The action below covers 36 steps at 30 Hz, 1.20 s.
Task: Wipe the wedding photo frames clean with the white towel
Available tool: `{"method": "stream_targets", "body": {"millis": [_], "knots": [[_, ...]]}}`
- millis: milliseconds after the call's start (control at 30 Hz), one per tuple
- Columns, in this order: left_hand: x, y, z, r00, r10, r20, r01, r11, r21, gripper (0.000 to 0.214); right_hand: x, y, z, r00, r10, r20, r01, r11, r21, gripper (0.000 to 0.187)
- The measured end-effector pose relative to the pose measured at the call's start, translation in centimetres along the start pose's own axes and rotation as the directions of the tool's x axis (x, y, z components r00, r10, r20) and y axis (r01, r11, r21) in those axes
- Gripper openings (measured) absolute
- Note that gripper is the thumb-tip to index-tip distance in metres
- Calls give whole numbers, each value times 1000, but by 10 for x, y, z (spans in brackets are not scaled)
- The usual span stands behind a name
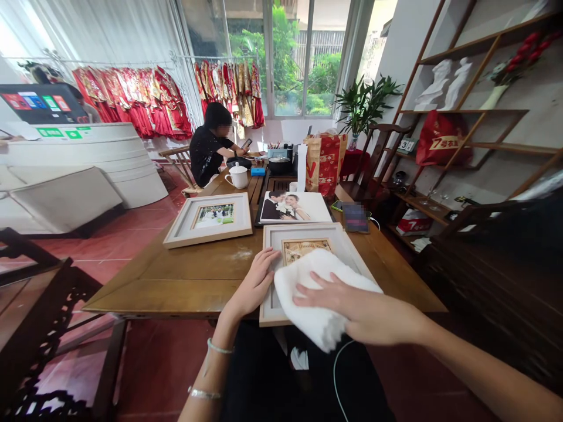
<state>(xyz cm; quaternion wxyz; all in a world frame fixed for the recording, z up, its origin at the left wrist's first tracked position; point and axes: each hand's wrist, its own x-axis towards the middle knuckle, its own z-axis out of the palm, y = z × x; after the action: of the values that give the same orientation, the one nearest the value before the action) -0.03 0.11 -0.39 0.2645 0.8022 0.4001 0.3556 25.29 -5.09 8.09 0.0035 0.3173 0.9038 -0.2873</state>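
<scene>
Head view: open left hand (255, 282) on frame (303, 231) edge, open right hand (363, 312) on cloth (310, 266).

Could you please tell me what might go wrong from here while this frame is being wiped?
1. The frame juts past the near edge of the table. Pressing the white cloth down there with the right hand could tip it off, since the left hand only rests flat on its left border.
2. A broad wipe might shove the frame into the photo print and phone just behind it.
</scene>
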Motion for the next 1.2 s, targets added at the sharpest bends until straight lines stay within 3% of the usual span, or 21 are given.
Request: {"method": "stream_targets", "body": {"millis": [100,167,300,433,567,633,767,900,1000,1200], "knots": [[0,0,0,1000,-5,3,5,1000,-2,44,-42,-22,-2,994,71,78,-73,997,15,97],[-1,1,-1,1000,-10,5,10,1000,-1,45,-65,-24,-2,980,174,93,-174,985,-8,93],[-1,2,-1,1000,-13,8,13,1000,1,45,-78,6,3,933,344,-102,-355,927,-119,84],[-1,2,-1,1000,-14,15,14,1000,-1,45,-43,55,-1,878,356,-319,-441,862,-252,88],[-1,2,-2,1000,-12,18,12,1000,-3,45,13,86,-22,767,385,-513,-547,810,-212,82],[-1,3,-2,1000,-13,21,13,1000,-5,45,38,93,-32,744,386,-545,-562,803,-199,78],[-1,2,-1,1000,-13,15,13,1000,-10,45,71,93,-41,810,327,-486,-482,844,-236,79],[0,0,-1,1000,-10,4,10,1000,-17,45,74,75,-31,908,233,-348,-333,905,-263,85],[0,-2,0,1000,-8,-3,8,1000,-19,44,54,48,-14,953,189,-236,-239,949,-205,85],[-1,0,1,1000,-1,-15,0,1000,-9,43,-20,-14,9,995,99,-30,-101,992,-71,95]]}}
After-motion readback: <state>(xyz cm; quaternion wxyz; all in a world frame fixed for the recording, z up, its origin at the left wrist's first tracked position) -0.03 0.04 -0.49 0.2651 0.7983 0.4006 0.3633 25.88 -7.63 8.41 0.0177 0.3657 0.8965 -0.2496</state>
